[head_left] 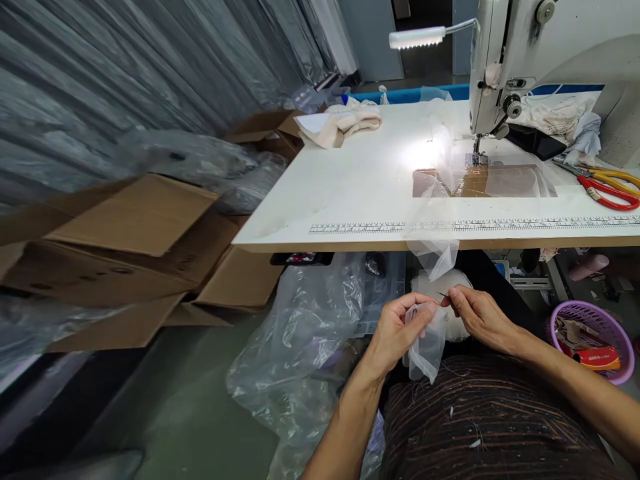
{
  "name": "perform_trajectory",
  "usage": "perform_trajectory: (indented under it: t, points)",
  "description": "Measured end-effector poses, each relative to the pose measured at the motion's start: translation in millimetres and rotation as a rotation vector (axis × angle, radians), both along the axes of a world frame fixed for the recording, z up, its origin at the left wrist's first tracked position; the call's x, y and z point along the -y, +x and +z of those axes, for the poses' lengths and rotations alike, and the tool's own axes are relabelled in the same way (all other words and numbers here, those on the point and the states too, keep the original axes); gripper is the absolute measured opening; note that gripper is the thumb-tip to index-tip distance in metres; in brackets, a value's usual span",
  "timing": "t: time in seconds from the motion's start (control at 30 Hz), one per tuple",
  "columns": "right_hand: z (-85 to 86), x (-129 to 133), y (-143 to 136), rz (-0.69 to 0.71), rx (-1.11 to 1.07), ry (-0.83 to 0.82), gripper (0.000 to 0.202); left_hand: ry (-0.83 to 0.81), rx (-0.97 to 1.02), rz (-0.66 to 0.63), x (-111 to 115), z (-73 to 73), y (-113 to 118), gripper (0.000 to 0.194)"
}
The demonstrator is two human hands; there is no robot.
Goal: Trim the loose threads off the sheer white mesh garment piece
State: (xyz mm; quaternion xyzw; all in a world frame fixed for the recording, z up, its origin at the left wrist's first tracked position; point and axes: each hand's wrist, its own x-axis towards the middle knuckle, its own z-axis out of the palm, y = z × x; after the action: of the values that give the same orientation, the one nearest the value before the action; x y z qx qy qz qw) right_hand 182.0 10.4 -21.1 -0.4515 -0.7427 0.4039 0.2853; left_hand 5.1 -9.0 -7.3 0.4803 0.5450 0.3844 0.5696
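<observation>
While left fingers (pixel 423 316) are pinching cloth (pixel 431 341) and right fingers (pixel 461 304) a thin tool (pixel 442 295), scissors (pixel 592 187) are lying by the sewing machine (pixel 545 43).

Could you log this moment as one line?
left hand: pinches sheer white fabric | right hand: holds thin dark tool | ahead: sewing machine, lamp lit

Sheer white fabric (pixel 429 343) hangs crumpled from your left fingers (pixel 419 320); a thin dark tool (pixel 443 295) juts from your right fingers (pixel 460 301).
</observation>
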Motion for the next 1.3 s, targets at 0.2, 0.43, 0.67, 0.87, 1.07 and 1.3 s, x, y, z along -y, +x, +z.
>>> perform_trajectory:
  t: [0.2,0.43,0.67,0.87,1.07,1.3]
  points:
    - [2.5,5.6,0.1,0.011,0.036,0.188,0.05,-0.017,0.055,0.017,-0.2,0.6,1.1,0.033]
    - [1.9,7.6,-0.6,0.003,0.101,0.261,0.049,-0.043,0.112,0.044,1.0,5.7,4.6,0.032]
    - [7.2,4.6,-3.5,0.024,0.086,0.198,0.046,-0.021,-0.014,0.017,2.4,8.3,8.1,0.031]
    - [7.9,5.3,1.2,0.024,-0.088,-0.003,0.041,0.006,-0.004,0.035,3.3,7.8,9.2,0.032]
    - [1.5,5.6,5.7,0.084,-0.35,-0.294,0.045,-0.07,0.087,0.031,0.8,7.9,9.7,0.039]
    - [-2.2,9.2,9.3,0.061,-0.36,-0.331,0.047,-0.124,0.135,-0.014,-1.5,10.4,6.6,0.038]
